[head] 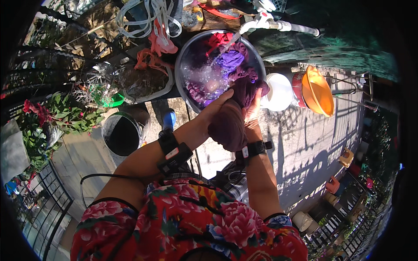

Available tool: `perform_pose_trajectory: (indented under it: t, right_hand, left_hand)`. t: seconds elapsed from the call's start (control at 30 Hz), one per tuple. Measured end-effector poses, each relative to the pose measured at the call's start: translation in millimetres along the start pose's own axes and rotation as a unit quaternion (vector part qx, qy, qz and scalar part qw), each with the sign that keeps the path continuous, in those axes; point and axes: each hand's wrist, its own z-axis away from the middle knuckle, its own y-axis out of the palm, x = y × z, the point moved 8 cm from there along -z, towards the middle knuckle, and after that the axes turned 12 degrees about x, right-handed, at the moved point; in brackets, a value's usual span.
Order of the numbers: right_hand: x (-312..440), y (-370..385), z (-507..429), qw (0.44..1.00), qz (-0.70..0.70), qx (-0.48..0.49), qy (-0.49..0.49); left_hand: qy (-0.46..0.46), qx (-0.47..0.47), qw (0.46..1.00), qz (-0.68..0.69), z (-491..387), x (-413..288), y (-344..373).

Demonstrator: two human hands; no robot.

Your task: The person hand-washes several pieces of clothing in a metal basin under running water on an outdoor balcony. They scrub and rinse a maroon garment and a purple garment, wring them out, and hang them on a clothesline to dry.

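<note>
A dark purple wet cloth (228, 127) is bunched between my two hands at the near rim of a round grey basin (178, 70). My left hand (219, 103) grips it from the left. My right hand (252, 109) closes around it from the right, fingers partly hidden by the folds. One end of the cloth hangs toward me over my wrists. Inside the basin, bright purple cloth (231, 59) and red cloth (220, 39) lie in bubbling water. A white tap (261, 20) with a red mark pours a stream into the basin.
White bucket (279, 92) and tilted orange basin (316, 91) stand right of the grey basin. On the left are a dark-filled bucket (122, 133), a soil-filled planter (143, 81) and flowering plants (70, 112). White straps (148, 19) hang at the upper left.
</note>
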Motion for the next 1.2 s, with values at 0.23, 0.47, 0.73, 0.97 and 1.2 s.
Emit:
perform_pose_trajectory:
  t: [0.23, 0.47, 0.73, 0.97, 1.2]
  right_hand:
    - [36, 21, -17, 0.963, 0.087, -0.152, 0.207]
    - [55, -1, -61, 0.785, 0.505, -0.152, 0.326]
    - [42, 20, -81, 0.556, 0.762, -0.167, 0.286]
    - [17, 49, -51, 0.950, 0.109, -0.023, 0.291]
    - [25, 11, -21, 0.882, 0.281, -0.263, 0.271]
  left_hand:
    - [-0.035, -0.092, 0.928, -0.360, -2, -17, 10]
    - [0.113, -0.049, 0.814, -0.568, -40, -50, 3]
    - [0.062, -0.179, 0.794, -0.577, -31, -65, -22]
    - [0.075, -0.025, 0.979, -0.187, -10, -52, 13]
    - [0.154, -0.119, 0.969, -0.152, -11, -55, 0]
